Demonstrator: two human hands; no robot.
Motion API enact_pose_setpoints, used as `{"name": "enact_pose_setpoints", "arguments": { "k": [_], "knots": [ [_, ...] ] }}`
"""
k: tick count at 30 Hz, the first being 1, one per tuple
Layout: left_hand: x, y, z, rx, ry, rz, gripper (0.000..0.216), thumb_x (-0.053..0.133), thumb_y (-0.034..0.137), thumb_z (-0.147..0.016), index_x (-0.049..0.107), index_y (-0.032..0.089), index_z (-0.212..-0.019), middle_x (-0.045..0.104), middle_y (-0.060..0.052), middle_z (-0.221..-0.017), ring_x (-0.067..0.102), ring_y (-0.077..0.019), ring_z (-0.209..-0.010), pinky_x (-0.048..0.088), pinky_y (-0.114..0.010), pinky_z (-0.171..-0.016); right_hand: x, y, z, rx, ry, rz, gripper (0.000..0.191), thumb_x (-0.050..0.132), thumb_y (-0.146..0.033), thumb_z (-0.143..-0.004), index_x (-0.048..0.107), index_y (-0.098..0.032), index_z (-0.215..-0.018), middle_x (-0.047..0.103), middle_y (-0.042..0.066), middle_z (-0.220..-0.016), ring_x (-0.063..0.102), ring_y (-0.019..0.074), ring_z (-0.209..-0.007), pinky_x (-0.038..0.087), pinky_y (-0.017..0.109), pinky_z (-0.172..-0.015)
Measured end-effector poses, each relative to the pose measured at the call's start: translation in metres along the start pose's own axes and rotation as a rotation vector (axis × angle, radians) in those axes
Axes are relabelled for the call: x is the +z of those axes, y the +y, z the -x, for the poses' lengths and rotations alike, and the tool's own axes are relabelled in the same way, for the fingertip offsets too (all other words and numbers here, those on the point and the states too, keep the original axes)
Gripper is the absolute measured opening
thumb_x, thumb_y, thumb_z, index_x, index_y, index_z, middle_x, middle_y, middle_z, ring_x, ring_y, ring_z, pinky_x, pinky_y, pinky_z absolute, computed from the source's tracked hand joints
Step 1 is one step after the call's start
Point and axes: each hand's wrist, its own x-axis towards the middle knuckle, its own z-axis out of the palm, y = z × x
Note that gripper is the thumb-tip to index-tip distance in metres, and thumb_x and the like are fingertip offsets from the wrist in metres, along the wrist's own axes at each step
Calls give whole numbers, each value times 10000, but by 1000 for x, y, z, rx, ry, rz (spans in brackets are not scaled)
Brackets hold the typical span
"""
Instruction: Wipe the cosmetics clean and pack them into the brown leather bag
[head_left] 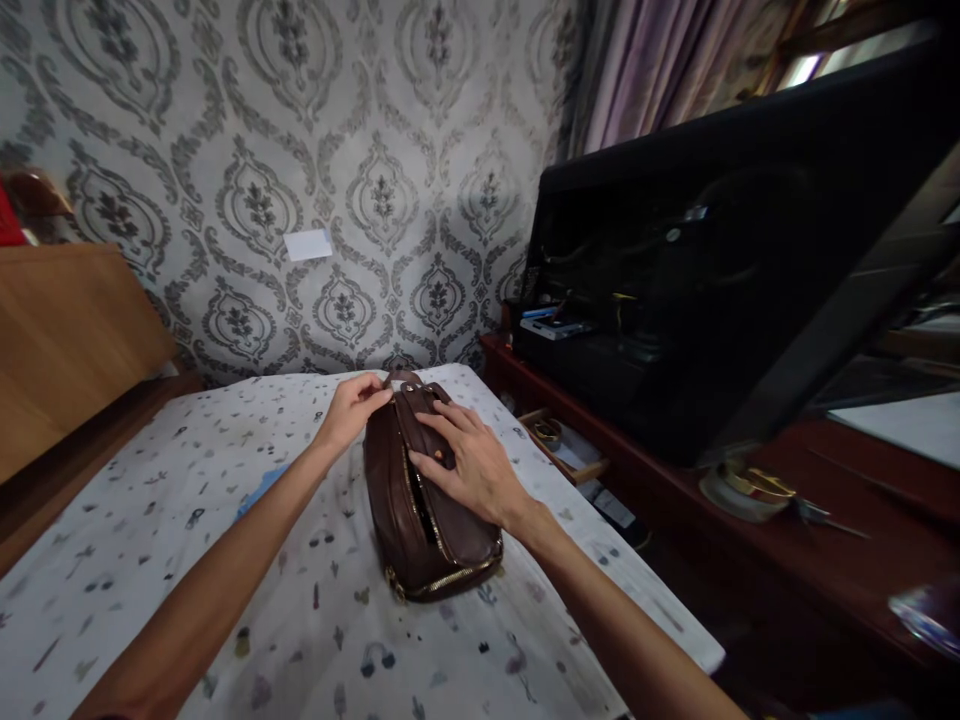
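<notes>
A dark brown leather bag (pixel 386 500) with gold zippers lies on a printed white cloth. Its long zipper is parted in the middle, showing a dark gap; a gold zipper pull hangs at the near left corner. My left hand (pixel 354 408) is closed at the bag's far left end, thumb and fingers pinching near the zipper by the handle (pixel 405 377). Exactly what sits between those fingertips is hidden. Fingers spread, my right hand (pixel 469 455) rests flat on the bag's top, right of the zipper.
The white printed cloth (pixel 300 620) covers the surface under the bag, with a blue item (pixel 259 492) near my left forearm. At right, a dark red desk (pixel 795 510) carries a large black screen (pixel 697 250), tape rolls (pixel 750 487) and scissors (pixel 829 518). An open drawer (pixel 562 445) juts out below.
</notes>
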Motion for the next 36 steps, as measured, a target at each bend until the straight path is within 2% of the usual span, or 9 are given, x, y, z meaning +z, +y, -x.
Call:
{"name": "enact_pose_setpoints", "arguments": {
  "k": [5, 8, 12, 15, 18, 22, 28, 36],
  "knots": [
    [-2, 11, -6, -2, -91, -17, 271, 626, 434, -741, 524, 191, -677, 481, 40, -649, 454, -132, -641, 361, -253, -619, -2, 1, -1, 12, -27, -13, 519, 657, -436, -875, 631, -213, -1343, 508, 146, -1496, 425, 356, -1407, 408, 555, -1109],
    [2, 13, -20, -2, -127, -52, 230, 622, 412, -726, 548, 195, -751, 511, 35, -669, 491, -145, -658, 380, -254, -623, -2, 0, 2, 13, -31, -20, 540, 671, -420, -860, 618, -212, -1355, 487, 161, -1507, 431, 355, -1408, 399, 551, -1120],
    [17, 19, -39, 17, -196, -122, 291, 653, 414, -707, 634, 181, -881, 584, 22, -733, 522, -158, -689, 392, -262, -637, 5, -1, 13, 31, 107, -23, 527, 665, -418, -856, 628, -187, -1328, 507, 199, -1459, 484, 357, -1362, 442, 539, -1082],
    [31, 25, -50, 34, -249, -188, 254, 692, 406, -683, 647, 179, -787, 588, 31, -693, 521, -161, -681, 385, -269, -647, 11, -2, 23, 36, 246, -36, 467, 641, -377, -862, 648, -179, -1285, 606, 178, -1322, 559, 334, -1260, 485, 519, -1038],
    [40, 26, -56, 25, -239, -258, 234, 671, 379, -696, 565, 186, -619, 534, 39, -598, 483, -157, -632, 343, -274, -611, 14, -3, 30, 18, 300, -64, 425, 621, -331, -863, 659, -173, -1255, 673, 148, -1201, 569, 328, -1225, 497, 516, -1028],
    [44, 23, -59, -3, -166, -305, 250, 620, 372, -727, 523, 197, -578, 508, 36, -561, 456, -154, -599, 313, -279, -587, 15, -4, 32, 5, 344, -106, 386, 584, -307, -881, 674, -157, -1226, 680, 148, -1218, 563, 319, -1242, 500, 505, -1043],
    [43, 22, -51, 14, -130, -285, 252, 598, 390, -744, 540, 192, -598, 534, 31, -585, 456, -147, -592, 336, -273, -584, 17, -13, 33, -8, 307, -47, 431, 617, -302, -850, 667, -122, -1239, 629, 192, -1306, 582, 331, -1227, 520, 491, -1025],
    [36, 37, -34, 122, -258, -242, 317, 611, 482, -760, 609, 177, -672, 571, 27, -624, 494, -157, -644, 383, -266, -628, 12, -20, 34, 30, 238, 16, 428, 593, -302, -866, 644, -135, -1256, 590, 194, -1345, 567, 333, -1219, 519, 475, -1019]
  ]
}}
